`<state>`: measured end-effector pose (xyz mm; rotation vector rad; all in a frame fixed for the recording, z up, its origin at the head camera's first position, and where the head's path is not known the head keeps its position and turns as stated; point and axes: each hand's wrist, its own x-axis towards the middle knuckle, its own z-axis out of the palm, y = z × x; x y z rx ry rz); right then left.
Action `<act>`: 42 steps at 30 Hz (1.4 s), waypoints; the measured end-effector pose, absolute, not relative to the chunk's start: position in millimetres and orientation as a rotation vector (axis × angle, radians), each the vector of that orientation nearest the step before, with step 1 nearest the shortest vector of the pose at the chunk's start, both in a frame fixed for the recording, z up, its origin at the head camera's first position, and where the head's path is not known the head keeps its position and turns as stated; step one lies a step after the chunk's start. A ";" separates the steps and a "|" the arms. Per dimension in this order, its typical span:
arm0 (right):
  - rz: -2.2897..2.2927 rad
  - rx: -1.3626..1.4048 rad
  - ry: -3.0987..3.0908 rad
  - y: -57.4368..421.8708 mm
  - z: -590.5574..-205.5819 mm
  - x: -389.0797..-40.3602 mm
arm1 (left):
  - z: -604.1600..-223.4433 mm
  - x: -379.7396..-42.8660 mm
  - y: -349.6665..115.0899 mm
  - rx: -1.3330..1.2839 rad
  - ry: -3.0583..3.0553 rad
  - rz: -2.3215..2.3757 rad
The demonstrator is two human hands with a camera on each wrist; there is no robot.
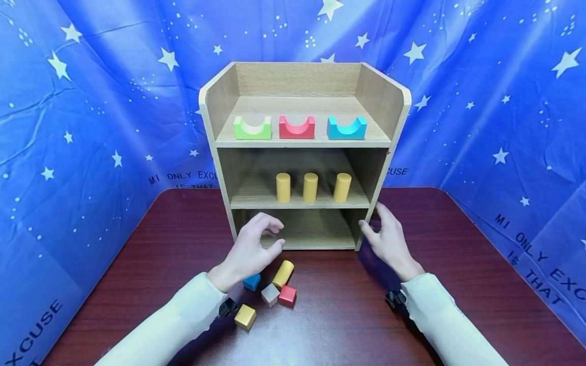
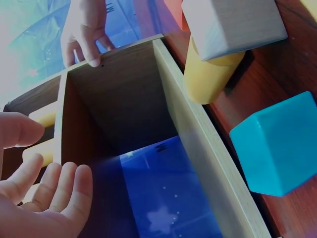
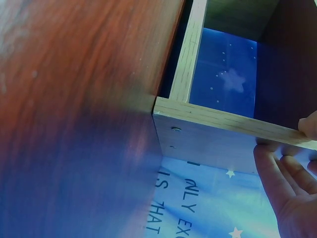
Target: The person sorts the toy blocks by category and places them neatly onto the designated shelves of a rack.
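Observation:
My left hand [image 1: 254, 246] hovers in front of the bottom compartment with fingers bent, thumb apart and nothing held; its fingers [image 2: 62, 191] also show in the left wrist view. At the right side of the wooden shelf unit [image 1: 299, 144], my right hand [image 1: 389, 241] grips the side panel, thumb at the front edge and fingers against the outer face. Below my left hand lie a yellow cylinder [image 1: 283, 274], a blue block [image 1: 252, 281], a grey block [image 1: 270, 295], a red block [image 1: 288, 296] and a gold block [image 1: 245, 317].
Green [image 1: 253, 129], red [image 1: 296, 129] and blue [image 1: 346, 129] arch blocks line the top shelf. Three yellow cylinders [image 1: 310, 188] stand upright on the middle one. The unit rests on a dark red wooden table [image 1: 348, 320], with a blue starry cloth [image 1: 494, 112] hanging around it.

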<state>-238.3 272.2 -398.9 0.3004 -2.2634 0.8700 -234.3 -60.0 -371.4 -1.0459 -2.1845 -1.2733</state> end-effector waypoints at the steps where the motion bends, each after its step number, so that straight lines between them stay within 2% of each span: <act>1: 0.872 0.300 -2.265 272.0 -398.9 -238.3 | -372.0 -234.2 -60.0 -1.050 -2.199 -1.269; 20: 0.868 0.307 -2.257 271.8 -399.5 -238.0 | -372.5 -234.1 -65.6 -1.067 -2.573 -1.195; 42: 0.856 0.313 -2.247 272.4 -398.7 -237.9 | -378.3 -249.5 -62.0 -1.113 -2.911 -1.176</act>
